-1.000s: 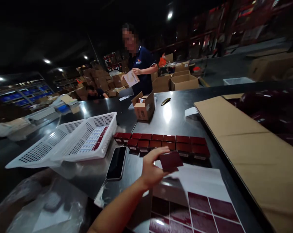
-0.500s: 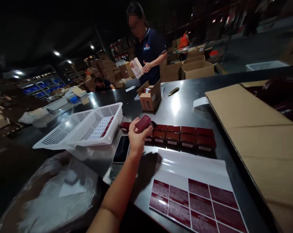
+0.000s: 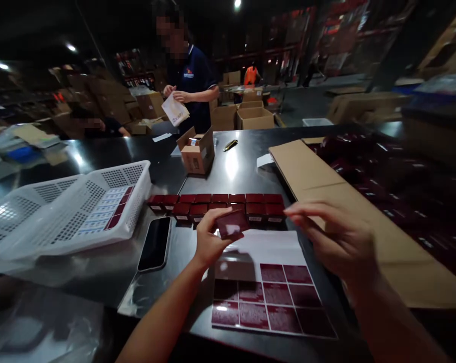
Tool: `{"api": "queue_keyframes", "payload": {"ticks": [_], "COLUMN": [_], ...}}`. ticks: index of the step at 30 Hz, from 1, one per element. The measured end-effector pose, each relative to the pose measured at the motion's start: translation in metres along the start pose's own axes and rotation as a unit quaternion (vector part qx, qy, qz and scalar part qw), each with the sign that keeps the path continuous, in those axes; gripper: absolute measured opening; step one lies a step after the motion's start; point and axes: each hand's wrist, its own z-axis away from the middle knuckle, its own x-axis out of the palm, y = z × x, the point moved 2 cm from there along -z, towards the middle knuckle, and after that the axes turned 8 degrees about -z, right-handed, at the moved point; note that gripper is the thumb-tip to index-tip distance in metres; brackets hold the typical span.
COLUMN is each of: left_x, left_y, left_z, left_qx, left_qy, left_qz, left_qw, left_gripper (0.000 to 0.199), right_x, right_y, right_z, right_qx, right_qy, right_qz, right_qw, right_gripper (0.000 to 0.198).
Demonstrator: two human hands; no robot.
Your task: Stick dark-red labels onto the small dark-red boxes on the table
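My left hand (image 3: 209, 239) grips a small dark red box (image 3: 231, 224), thumb and fingers around its sides, above the near edge of the row of boxes. To the right, my right hand (image 3: 337, 242) hangs in the air over the cardboard's edge, its thumb and forefinger bent towards each other. Motion blur hides whether anything is between them. Below the held box lies a white sheet of dark red labels (image 3: 283, 310), with bare white backing at its top left. Behind it, similar dark red boxes (image 3: 255, 212) stand in two rows on the metal table (image 3: 235, 169).
A phone (image 3: 155, 243) and white baskets (image 3: 137, 201) with small packs lie left. An opened carton (image 3: 197, 156) and a folding knife (image 3: 231, 145) are farther back. Flat cardboard (image 3: 349, 222) and dark red packages (image 3: 394, 176) fill the right. A co-worker (image 3: 193, 75) handles a pale pack.
My right hand has come into view from the right. The view has turned right, and my left hand has brought the box nearer, over the label sheet's far end.
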Motion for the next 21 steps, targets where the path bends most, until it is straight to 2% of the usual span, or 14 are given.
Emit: {"api": "queue_keyframes", "payload": {"ticks": [2,3,5,7,9,13,17,21], "left_x": [0.005,0.008,0.015,0.021,0.027,0.037,0.042,0.040], "left_y": [-0.002,-0.001,0.001,0.004,0.003,-0.009,-0.020,-0.022], "left_z": [0.003,0.005,0.009,0.013,0.018,0.028,0.035,0.033], "left_qx": [-0.107,-0.149,-0.197,-0.218,-0.236,-0.259,-0.232,-0.214], "left_qy": [-0.030,-0.049,-0.091,-0.124,-0.135,-0.149,-0.193,-0.232], "left_qz": [0.127,0.192,0.288,0.332,0.346,0.329,0.239,0.125], "left_qw": [0.986,0.969,0.933,0.910,0.898,0.896,0.923,0.941], "left_gripper": [0.068,0.072,0.077,0.077,0.076,0.084,0.083,0.061], "right_x": [0.014,0.023,0.040,0.054,0.062,0.062,0.055,0.052], "right_y": [0.012,0.020,0.032,0.038,0.039,0.035,0.037,0.040], "right_z": [0.006,0.012,0.029,0.045,0.057,0.068,0.075,0.080], "right_qx": [0.036,0.067,0.134,0.174,0.184,0.176,0.173,0.175], "right_qy": [-0.050,-0.075,-0.093,-0.061,-0.011,0.058,0.104,0.120], "right_qz": [-0.032,-0.062,-0.140,-0.209,-0.236,-0.186,-0.183,-0.152], "right_qw": [0.998,0.993,0.977,0.960,0.954,0.965,0.962,0.965], "right_gripper": [0.020,0.036,0.071,0.084,0.072,0.041,0.039,0.042]}}
